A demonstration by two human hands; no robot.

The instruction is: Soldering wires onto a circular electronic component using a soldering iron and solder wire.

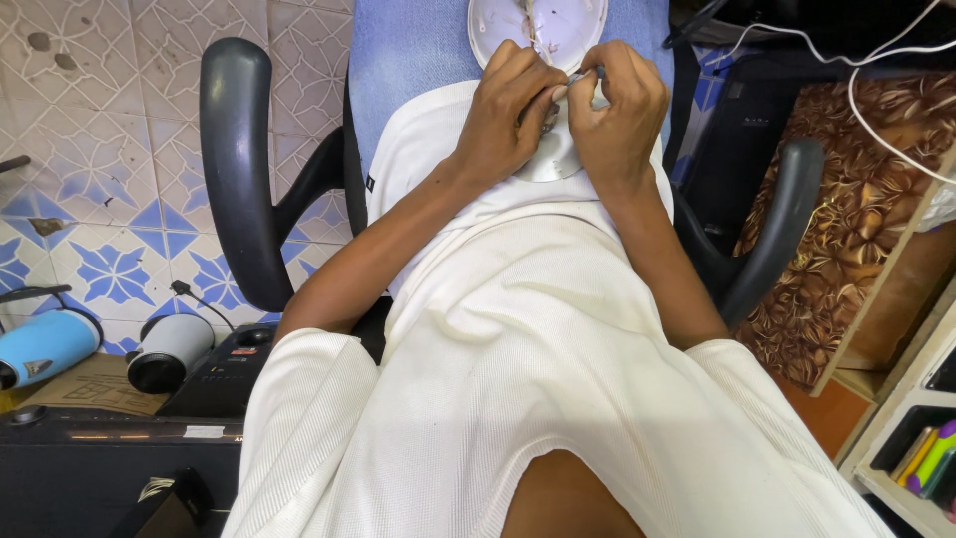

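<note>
An office chair [235,149] with black armrests and a blue seat stands on a patterned tile floor [90,179]. A white cloth [518,329] drapes from the seat towards the person. On the seat lies a round white plate [568,25], just beyond both hands. A smaller round disc [551,164] sits under the hands. The left hand [508,110] curls its fingers, pinching at the disc's edge. The right hand [615,115] pinches a thin small tool [586,74] between thumb and forefinger, touching the left fingers.
</note>
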